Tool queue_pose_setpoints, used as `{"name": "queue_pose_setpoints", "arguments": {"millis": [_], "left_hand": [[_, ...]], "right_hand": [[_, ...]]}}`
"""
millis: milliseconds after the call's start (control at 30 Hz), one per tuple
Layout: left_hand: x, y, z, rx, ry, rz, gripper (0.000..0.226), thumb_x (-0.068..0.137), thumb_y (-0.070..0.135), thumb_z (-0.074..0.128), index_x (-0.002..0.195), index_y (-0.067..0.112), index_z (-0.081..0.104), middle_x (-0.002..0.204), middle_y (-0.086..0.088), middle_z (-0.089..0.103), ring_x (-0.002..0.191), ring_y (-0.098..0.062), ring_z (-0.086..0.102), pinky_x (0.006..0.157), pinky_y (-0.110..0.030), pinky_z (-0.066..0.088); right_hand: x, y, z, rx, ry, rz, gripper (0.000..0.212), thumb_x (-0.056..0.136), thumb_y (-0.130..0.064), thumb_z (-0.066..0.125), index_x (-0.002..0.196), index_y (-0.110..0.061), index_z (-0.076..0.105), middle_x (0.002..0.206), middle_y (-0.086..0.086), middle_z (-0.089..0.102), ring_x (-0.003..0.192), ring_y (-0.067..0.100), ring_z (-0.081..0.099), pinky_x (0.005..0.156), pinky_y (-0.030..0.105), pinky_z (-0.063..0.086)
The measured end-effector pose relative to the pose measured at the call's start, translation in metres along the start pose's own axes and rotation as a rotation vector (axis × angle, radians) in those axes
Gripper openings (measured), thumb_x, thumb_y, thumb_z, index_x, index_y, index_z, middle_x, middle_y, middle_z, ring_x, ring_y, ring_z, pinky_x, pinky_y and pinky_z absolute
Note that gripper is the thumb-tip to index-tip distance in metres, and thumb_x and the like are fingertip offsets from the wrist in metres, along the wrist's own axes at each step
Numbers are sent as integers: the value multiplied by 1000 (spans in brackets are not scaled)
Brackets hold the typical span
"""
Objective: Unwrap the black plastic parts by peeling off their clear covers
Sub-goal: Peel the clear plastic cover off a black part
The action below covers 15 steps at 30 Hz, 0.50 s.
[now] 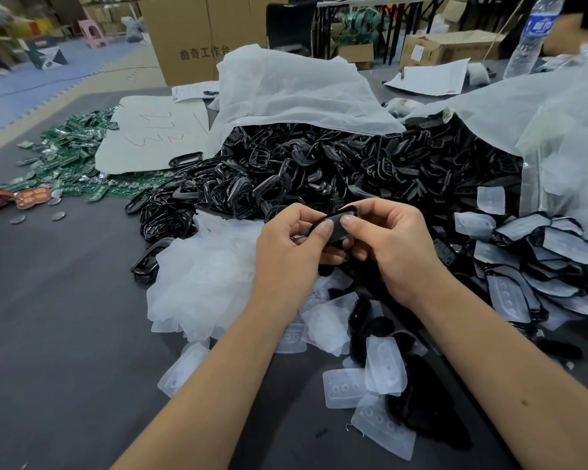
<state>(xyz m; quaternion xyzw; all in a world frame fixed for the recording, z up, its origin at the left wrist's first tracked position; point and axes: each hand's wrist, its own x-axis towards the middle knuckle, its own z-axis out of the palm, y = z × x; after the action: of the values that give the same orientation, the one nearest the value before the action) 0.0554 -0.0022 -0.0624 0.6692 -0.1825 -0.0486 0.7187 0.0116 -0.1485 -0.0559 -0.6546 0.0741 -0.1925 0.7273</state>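
Note:
Both hands hold one small black plastic part (337,226) above the table's middle. My left hand (286,252) pinches its left end, thumb on top. My right hand (392,245) grips its right end, thumb pressed on the face. Whether a clear cover still lies on it I cannot tell. Behind the hands spreads a big heap of bare black frames (302,171). At the right lie several wrapped black parts (537,252) with clear covers on them. Loose peeled clear covers (364,385) are scattered below my wrists, and a mound of them (204,276) sits at the left.
A white plastic bag (296,93) drapes over the black heap, and another clear bag (554,130) lies at the right. Green circuit boards (72,154) and a white sheet (157,137) lie at the left. A water bottle (532,35) stands far right. Cardboard boxes (197,35) stand behind the dark table (58,334).

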Motion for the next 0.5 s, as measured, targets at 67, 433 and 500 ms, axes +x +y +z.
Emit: {"name": "queue_pose_setpoints", "arguments": {"millis": [67,433,500], "left_hand": [[0,1,0,-4,-4,-1,10,100,2,65,93,9,66,80,-13,77,62,-30,75,61,-33,62],[0,1,-1,-16,-2,-17,14,99,2,64,88,10,67,78,-15,74,61,-28,72,55,-28,55],[0,1,-1,-13,0,-14,12,99,4,65,88,8,67,77,-14,73,59,-26,70,54,-29,54]], "right_hand": [[0,0,1,-2,15,1,5,94,1,70,96,5,71,76,14,67,58,17,57,49,24,45],[-1,1,2,-61,43,-26,13,97,-11,72,88,-1,71,62,6,65,48,10,56,43,21,43],[-1,1,3,-70,42,-33,16,96,-13,73,86,-1,70,63,9,64,49,12,56,43,21,43]]}}
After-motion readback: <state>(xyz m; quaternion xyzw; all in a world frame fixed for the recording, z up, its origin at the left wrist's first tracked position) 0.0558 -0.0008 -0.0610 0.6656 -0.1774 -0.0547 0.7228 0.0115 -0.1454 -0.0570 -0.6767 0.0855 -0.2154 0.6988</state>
